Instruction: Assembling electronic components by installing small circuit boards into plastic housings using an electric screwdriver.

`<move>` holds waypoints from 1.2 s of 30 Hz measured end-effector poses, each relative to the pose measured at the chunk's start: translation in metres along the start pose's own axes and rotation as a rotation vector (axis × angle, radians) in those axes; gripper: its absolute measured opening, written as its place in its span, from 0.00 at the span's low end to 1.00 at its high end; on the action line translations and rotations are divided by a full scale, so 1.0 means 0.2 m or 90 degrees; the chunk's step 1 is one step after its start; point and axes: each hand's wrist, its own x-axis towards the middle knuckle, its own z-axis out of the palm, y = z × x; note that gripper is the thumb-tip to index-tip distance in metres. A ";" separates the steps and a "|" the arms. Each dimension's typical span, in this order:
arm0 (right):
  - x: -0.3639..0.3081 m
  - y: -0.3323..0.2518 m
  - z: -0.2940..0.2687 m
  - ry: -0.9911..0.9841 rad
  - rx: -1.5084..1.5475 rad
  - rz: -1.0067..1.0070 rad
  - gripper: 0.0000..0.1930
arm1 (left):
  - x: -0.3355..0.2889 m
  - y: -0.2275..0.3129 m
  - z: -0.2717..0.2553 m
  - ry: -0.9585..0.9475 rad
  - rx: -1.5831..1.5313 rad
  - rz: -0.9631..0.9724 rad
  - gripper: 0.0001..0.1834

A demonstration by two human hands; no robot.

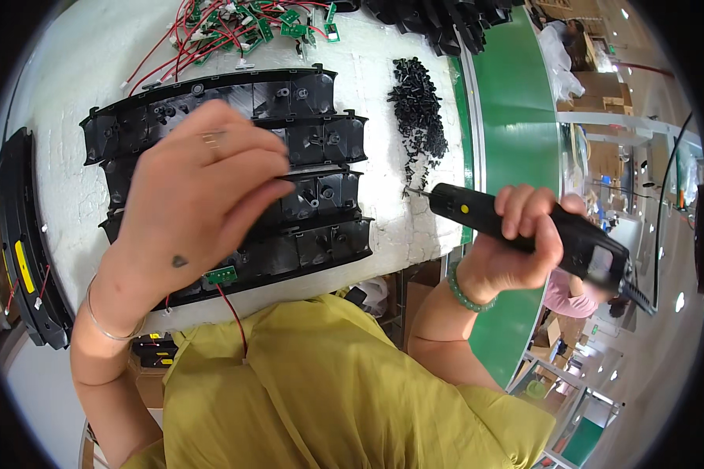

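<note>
My right hand is wrapped round a black electric screwdriver with a yellow dot on its side. Its thin bit points left, at the near end of a pile of small black screws. Over the left part of several curved black plastic housings, lying in rows, hangs my left hand. Its fingers are bent together and slightly blurred; whatever they may hold is hidden. Below that hand, a small green circuit board with a red wire sits at the nearest housing's front edge.
A tangle of green circuit boards with red wires lies at the back of the white foam surface. More black parts are heaped behind the screws. Long black housings with a yellow strip stand at left. A green bench runs along the right.
</note>
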 end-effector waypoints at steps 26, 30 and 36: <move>0.01 -0.19 0.26 -0.203 0.323 -0.102 0.13 | 0.06 0.05 0.25 0.026 -0.325 0.043 0.05; 0.00 -0.16 0.30 -0.300 0.339 -0.115 0.15 | 0.01 0.02 0.21 -0.007 -0.323 0.023 0.07; -0.02 -0.12 0.41 -0.244 0.335 -0.070 0.13 | -0.09 -0.02 0.06 -0.060 -0.312 -0.177 0.09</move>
